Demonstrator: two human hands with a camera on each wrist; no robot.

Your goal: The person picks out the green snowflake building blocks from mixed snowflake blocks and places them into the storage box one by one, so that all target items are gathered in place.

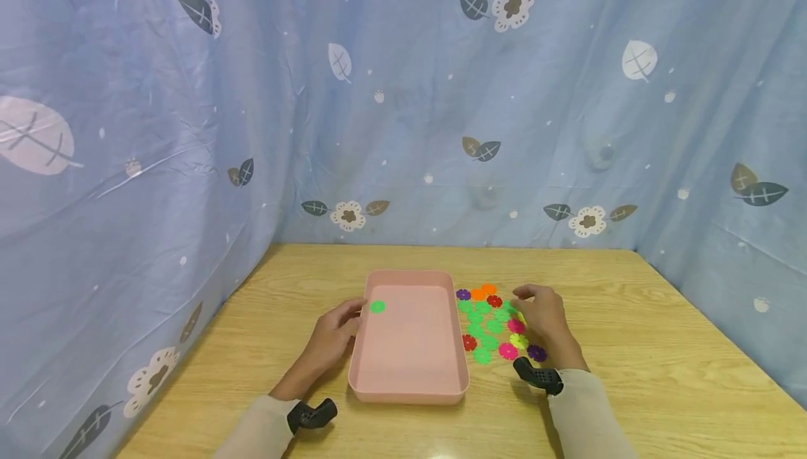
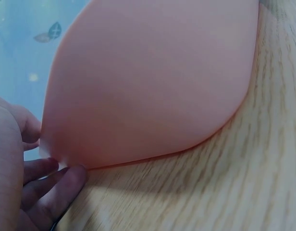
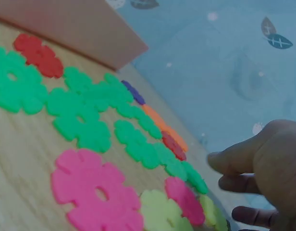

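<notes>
A pink tray stands on the table, with one green flower-shaped piece inside near its upper left corner. My left hand grips the tray's left wall, fingertips at the rim; in the left wrist view the fingers lie against the tray's outer side. Right of the tray lie flat green pieces with pink, red, orange, yellow and purple ones. My right hand hovers at their right edge, thumb and fingers apart; in the right wrist view nothing shows between its fingers.
The wooden table extends on both sides of the tray. A blue patterned curtain hangs behind the table and along its sides. Black bands sit on both wrists.
</notes>
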